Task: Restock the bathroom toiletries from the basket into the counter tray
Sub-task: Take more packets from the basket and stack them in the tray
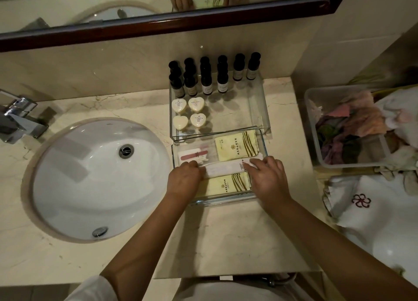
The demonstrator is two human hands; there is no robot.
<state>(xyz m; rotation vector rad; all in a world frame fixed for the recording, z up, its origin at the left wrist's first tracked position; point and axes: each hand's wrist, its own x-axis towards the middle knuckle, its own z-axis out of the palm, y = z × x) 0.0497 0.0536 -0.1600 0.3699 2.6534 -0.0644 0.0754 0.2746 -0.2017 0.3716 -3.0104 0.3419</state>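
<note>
On a marble bathroom counter (226,239) beside an oval white sink (99,178), a person's two bare hands hold a long white sachet (226,168) over the near clear tray (224,200). The left hand (184,182) grips the packet's left end and the right hand (268,177) its right end, fingers curled down onto it; small dark print at the packet's right end is too fine to read. The sachet lies crosswise in the tray, across two pale yellow packets, one (235,148) behind it and one (228,184) in front, each printed with a pinwheel-like emblem, brown curved stripes and a line of characters too small to make out. A clear pouch holding a pink nail file (192,157) and cotton swabs sits at the tray's left side.

Just behind, a second clear tray (263,110) holds four heart-shaped soaps (188,115) with illegible lettering on their tops and, along its back wall, a row of dark-capped bottles (207,82) whose pale labels cannot be read.

To the right, well apart from the trays, a translucent plastic basket (316,133) holds crumpled pink and dark cloths. Near it lies a white towel (371,210) embroidered with a dark red flower-shaped emblem. A chrome faucet (19,119) stands at the sink's left, and a dark wood-framed mirror (158,22) reflects both hands.
</note>
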